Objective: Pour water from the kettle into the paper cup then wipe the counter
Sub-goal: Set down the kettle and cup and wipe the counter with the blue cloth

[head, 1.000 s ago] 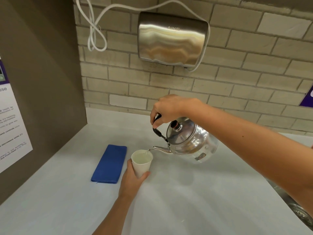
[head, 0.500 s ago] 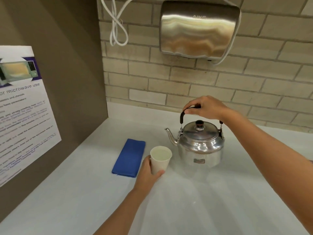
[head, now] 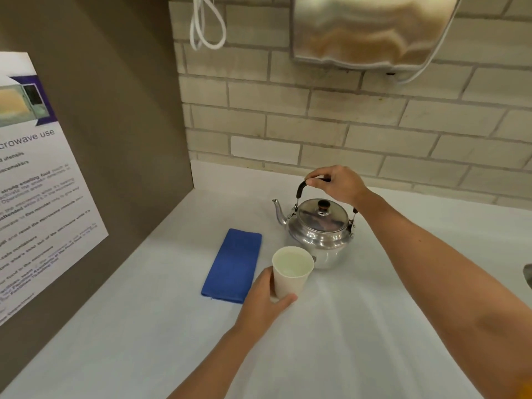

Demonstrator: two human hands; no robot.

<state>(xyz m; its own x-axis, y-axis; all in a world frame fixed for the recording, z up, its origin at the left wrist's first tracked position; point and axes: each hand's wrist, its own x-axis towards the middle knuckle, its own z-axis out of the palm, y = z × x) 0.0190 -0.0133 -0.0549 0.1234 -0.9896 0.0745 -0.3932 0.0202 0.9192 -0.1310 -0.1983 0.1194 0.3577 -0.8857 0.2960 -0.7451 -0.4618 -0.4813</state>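
Observation:
A shiny steel kettle (head: 319, 228) stands upright on the white counter (head: 359, 326), spout pointing left. My right hand (head: 336, 182) is closed over its black handle from above. Just in front of the kettle is a white paper cup (head: 290, 273) with water in it. My left hand (head: 263, 300) wraps around the cup's lower left side. A folded blue cloth (head: 233, 264) lies flat to the left of the cup, touched by neither hand.
A brown side panel with a microwave-use poster (head: 37, 180) walls off the left. A brick wall at the back carries a steel hand dryer (head: 371, 30) and a looped white cable (head: 205, 27). A sink edge (head: 527, 273) shows at far right.
The kettle went from tilted and pouring into the cup to standing upright on the counter behind it. My left hand stayed on the cup; the view shifted left and down.

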